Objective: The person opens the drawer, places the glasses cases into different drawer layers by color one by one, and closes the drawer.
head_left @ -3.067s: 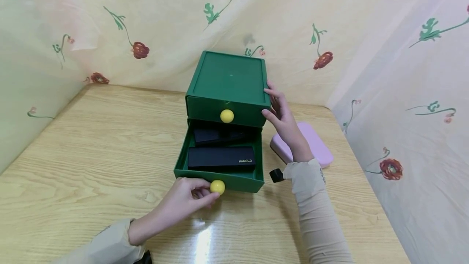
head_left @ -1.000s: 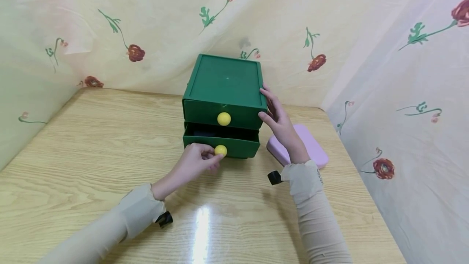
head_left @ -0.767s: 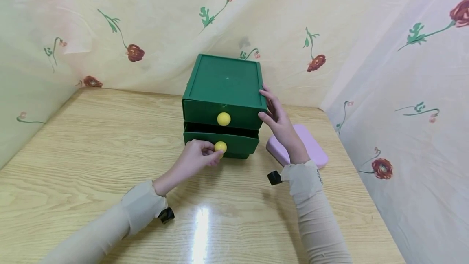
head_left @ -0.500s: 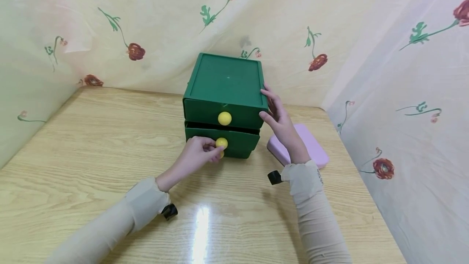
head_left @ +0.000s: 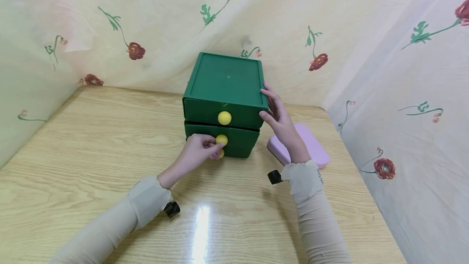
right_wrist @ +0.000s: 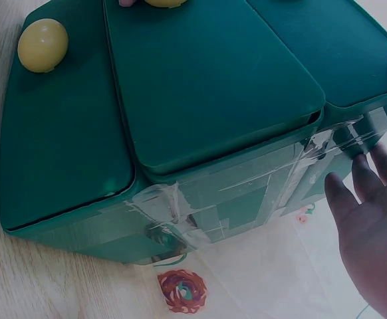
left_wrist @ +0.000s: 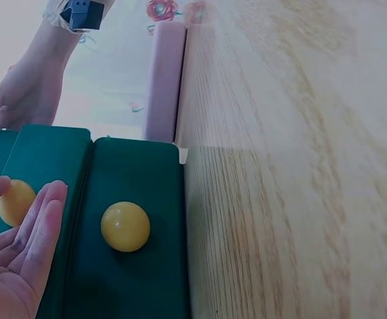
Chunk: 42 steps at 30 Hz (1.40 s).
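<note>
A green drawer box stands at the back of the table, its drawers stacked and each fitted with a round yellow knob. My left hand pinches the middle drawer's knob between thumb and fingers. That middle drawer is almost fully in; a thin dark gap shows along its edge in the right wrist view. The top drawer's knob is free, and so is the bottom knob. My right hand rests on the box's upper right side, fingers spread and thumb at the front corner.
A lilac case lies on the table right of the box, partly behind my right wrist. The wooden table meets a flower-printed cloth behind and at both sides. Clear tape runs along the box's side.
My left hand has pushed the middle drawer inward by its knob, from far out to almost flush; the dark KANOLD case and another dark case inside are now hidden. My right hand has stayed put.
</note>
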Motion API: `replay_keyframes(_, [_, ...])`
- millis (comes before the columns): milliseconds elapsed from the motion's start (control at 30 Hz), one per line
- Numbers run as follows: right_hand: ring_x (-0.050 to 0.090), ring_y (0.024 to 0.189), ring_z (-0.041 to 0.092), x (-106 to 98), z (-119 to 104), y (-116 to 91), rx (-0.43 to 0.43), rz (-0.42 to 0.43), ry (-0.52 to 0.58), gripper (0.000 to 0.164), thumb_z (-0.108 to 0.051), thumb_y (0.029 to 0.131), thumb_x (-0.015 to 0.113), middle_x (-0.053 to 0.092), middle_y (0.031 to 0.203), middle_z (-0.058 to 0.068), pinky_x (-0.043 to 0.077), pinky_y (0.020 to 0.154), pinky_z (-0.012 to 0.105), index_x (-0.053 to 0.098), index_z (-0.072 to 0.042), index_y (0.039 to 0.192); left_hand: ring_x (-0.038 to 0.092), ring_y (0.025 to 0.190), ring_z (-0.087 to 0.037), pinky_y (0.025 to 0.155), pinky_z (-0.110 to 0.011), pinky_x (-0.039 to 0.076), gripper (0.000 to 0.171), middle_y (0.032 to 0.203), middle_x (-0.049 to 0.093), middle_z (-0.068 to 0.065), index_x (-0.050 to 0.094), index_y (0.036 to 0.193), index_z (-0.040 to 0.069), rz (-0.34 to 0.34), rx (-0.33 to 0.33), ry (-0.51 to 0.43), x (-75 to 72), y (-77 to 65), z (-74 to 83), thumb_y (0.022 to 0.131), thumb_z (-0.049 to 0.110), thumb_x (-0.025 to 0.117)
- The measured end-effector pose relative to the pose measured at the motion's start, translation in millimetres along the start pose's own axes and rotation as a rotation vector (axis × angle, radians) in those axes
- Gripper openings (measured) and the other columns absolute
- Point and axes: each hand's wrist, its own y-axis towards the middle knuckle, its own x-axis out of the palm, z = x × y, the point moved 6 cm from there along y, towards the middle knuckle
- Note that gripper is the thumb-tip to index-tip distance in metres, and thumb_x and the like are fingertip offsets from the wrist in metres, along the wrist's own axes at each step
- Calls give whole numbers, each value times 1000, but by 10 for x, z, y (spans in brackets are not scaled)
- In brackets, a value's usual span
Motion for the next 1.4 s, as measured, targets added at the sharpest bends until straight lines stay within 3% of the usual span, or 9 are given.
replay_keyframes(267, [12,152,15,12,4,13,-2,-1,-11,54,-8,100,48,12,164,-11,16,121,53,30,-18,150,71,69,-16,70,-40,61,27,84,73,-22,69,98,-8,-1,-29,-23,-18,37,-34,94,18,65])
replay_keyframes(533, [13,152,15,37,-3,25,-7,-6,-4,53,-8,100,48,12,164,-11,17,121,53,30,-17,149,73,71,-21,68,-34,60,28,83,74,-21,68,99,-9,15,-22,-28,-54,38,-12,94,18,65])
replay_keyframes(800, [12,152,16,27,-11,23,3,0,2,53,-9,100,47,11,164,-12,18,120,55,29,-18,149,72,72,-20,72,-41,60,29,85,74,-21,68,101,-9,15,-34,-34,-53,41,-23,94,19,65])
replay_keyframes(1033, [11,152,16,9,18,6,1,4,11,52,-10,101,47,11,164,-11,18,120,56,30,-19,149,72,73,-18,71,-34,60,27,87,74,-19,70,104,-6,32,-21,10,-83,-59,21,94,19,64])
replay_keyframes(1167, [12,152,16,4,22,1,0,3,7,52,-10,101,48,12,163,-13,18,120,56,30,-18,149,73,77,-20,72,-30,60,27,89,74,-15,68,110,-3,84,16,62,-176,-199,102,94,18,64])
replay_keyframes(1400, [12,152,16,-3,12,5,-6,-3,1,52,-9,101,47,12,163,-15,17,120,56,30,-18,149,70,79,-11,68,-18,56,27,88,73,-13,67,115,-3,266,197,124,-472,-407,439,91,9,66])
